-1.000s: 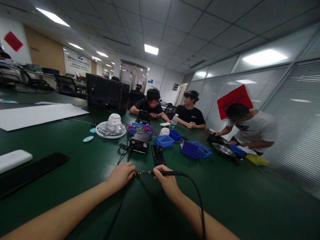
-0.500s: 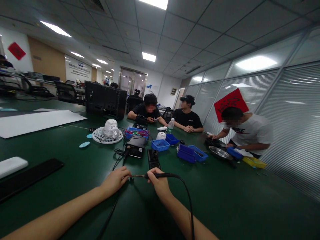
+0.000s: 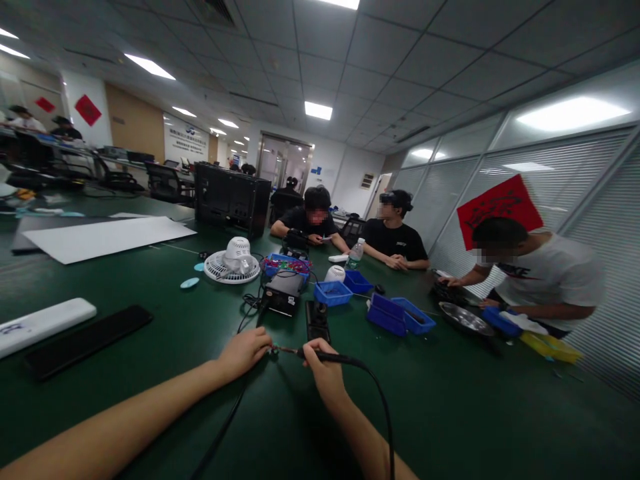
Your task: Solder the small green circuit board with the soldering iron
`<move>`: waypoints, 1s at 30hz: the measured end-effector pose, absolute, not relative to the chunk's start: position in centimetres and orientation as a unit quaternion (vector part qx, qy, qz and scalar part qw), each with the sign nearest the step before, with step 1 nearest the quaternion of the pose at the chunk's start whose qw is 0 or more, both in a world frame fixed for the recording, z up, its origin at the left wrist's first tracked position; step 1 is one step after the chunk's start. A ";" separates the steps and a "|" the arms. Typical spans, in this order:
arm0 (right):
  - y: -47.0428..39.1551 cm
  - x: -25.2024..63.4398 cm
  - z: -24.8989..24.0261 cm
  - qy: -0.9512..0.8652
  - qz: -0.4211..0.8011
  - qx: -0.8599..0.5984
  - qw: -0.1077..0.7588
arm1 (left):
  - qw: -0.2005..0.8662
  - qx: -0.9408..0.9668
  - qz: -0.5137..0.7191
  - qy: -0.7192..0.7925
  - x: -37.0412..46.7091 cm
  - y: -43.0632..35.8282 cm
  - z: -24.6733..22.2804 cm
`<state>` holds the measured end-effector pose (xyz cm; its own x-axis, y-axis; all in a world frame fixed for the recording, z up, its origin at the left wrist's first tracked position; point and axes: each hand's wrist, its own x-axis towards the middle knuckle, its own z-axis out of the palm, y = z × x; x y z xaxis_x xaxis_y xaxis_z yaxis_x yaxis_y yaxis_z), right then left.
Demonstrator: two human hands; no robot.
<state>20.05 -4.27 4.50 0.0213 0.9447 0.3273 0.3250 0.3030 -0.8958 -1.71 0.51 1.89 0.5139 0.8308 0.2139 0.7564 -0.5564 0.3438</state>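
Observation:
My right hand (image 3: pixel 324 373) is closed around the black handle of a soldering iron (image 3: pixel 320 355), whose cord loops down to the right. The metal tip points left and meets a small green part (image 3: pixel 273 350), perhaps a small circuit board, on the table; whether it touches cannot be made out. My left hand (image 3: pixel 247 352) rests on the table with its fingertips pinched at the left side of that small part. Just beyond my hands stand a black soldering station box (image 3: pixel 283 293) and a black iron stand (image 3: pixel 317 321).
Beyond lie a white fan part (image 3: pixel 231 267), blue trays (image 3: pixel 333 293), a bottle (image 3: pixel 355 255) and a metal pan (image 3: pixel 465 319). Left are a white sheet (image 3: pixel 107 238), a white bar (image 3: pixel 47 325) and a black bar (image 3: pixel 90 341). Several people work around the green table (image 3: pixel 200 427).
The camera view has turned slightly left, so everything shifts right in the picture. Both hands keep their places around the small part, with the iron still in the right hand.

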 end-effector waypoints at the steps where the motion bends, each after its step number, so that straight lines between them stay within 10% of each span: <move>1: -4.4 20.1 4.3 -0.627 0.306 -0.505 0.507 | 0.104 0.863 0.180 0.460 -1.7 0.5 1.8; 30: -5.8 20.7 2.0 -0.641 0.304 -0.497 0.499 | 0.134 0.863 0.181 0.451 -1.8 0.1 1.1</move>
<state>20.71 -5.80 1.96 -0.0066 0.9410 0.3383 0.3342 0.3210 -0.8862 -1.84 0.12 1.11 0.5268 0.8282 0.1915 0.7308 -0.5563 0.3956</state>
